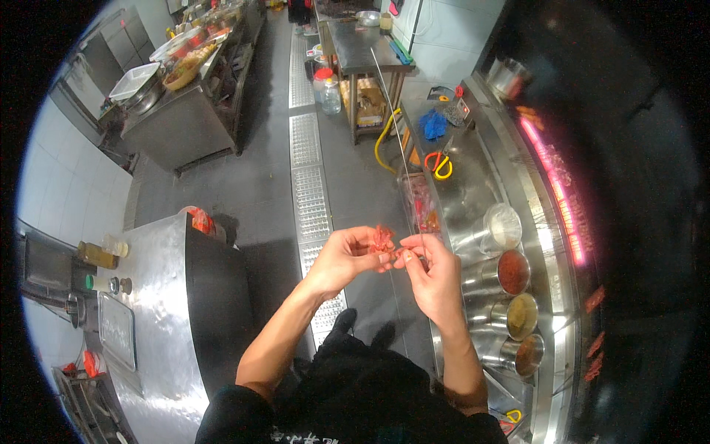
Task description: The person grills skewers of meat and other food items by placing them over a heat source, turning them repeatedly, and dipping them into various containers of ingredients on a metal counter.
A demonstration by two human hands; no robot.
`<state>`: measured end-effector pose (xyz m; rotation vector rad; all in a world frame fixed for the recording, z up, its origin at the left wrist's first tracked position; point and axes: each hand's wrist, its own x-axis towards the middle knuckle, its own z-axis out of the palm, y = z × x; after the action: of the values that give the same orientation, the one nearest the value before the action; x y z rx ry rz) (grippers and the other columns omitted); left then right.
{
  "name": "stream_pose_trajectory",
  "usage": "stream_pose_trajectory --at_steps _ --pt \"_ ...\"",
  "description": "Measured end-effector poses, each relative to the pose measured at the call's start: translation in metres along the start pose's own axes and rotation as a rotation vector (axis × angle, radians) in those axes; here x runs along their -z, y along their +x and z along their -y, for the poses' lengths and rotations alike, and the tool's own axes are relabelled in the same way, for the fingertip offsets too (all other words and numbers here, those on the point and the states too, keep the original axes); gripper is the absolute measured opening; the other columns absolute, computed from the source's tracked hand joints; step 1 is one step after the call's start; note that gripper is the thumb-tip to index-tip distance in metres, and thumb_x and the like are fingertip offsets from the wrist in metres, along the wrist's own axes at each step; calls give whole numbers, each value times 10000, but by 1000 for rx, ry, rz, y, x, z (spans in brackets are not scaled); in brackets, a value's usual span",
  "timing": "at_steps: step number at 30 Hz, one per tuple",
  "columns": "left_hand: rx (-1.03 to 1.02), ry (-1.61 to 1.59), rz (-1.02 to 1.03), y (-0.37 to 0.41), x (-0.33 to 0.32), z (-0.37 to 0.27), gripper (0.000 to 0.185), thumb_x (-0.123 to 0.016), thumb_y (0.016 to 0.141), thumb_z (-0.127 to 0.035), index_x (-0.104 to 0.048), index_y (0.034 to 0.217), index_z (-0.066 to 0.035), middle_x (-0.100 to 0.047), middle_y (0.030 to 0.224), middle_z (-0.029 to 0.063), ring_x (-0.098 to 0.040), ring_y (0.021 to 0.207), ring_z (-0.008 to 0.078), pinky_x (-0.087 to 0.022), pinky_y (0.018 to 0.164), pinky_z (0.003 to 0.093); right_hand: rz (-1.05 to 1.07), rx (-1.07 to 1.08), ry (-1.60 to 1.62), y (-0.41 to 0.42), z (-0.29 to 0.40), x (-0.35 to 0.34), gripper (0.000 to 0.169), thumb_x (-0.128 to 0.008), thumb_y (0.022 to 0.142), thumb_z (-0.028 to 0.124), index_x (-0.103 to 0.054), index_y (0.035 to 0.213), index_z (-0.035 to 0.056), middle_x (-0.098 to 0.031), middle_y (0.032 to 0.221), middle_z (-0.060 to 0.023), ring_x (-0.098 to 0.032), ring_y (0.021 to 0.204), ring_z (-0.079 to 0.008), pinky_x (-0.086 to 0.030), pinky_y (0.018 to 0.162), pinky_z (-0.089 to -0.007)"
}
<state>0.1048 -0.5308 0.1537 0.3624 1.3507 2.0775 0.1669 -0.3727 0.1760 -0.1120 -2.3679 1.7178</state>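
My left hand [346,256] pinches reddish raw meat [383,238] in front of my body. Close beside it, my right hand [430,266] grips a long thin metal skewer [400,141], which slants up and away to the left. More red meat lies at the right fingertips, between the two hands. Whether the skewer pierces that meat is hidden by the fingers. Both hands are above the gap between the counters, over the dark floor.
On the right-hand steel counter [466,194] stand several seasoning tins, including one of red powder [513,272]. Scissors [439,165] and a blue cloth-like bundle [432,124] lie farther along. A lit grill [554,188] glows beyond. Left is a steel worktop [161,311] with a tray [117,331].
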Motion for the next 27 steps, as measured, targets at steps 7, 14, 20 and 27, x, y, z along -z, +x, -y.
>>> stream_pose_trajectory --at_steps 7,14,20,27 --pt "116 -148 66 1 -3 4 178 -638 826 -59 -603 991 -1 -639 891 50 -593 762 92 -498 715 230 -39 -14 216 -8 -1 -4 106 -540 872 8 -592 954 -35 -627 837 -47 -554 735 -63 -448 655 -200" --pt "188 -255 162 7 -4 13 168 -629 835 -62 -599 995 -19 -619 900 19 -575 752 75 -481 694 196 -66 -18 323 -11 -11 -5 140 -565 868 19 -616 979 -48 -658 899 -74 -598 788 -88 -483 699 -216" --pt "175 -181 117 8 -9 10 205 -617 839 -65 -603 1034 -1 -606 885 8 -556 753 71 -475 693 200 -139 -10 205 -19 -5 3 283 -534 885 45 -537 1155 -36 -516 737 31 -438 627 -32 -354 564 -173" --pt "95 -310 38 17 -2 -15 162 -546 878 -55 -565 1025 8 -631 915 93 -601 743 126 -494 647 206 -165 12 -133 -99 -16 45 284 -450 893 67 -580 1136 -3 -419 616 40 -360 528 -38 -278 477 -206"
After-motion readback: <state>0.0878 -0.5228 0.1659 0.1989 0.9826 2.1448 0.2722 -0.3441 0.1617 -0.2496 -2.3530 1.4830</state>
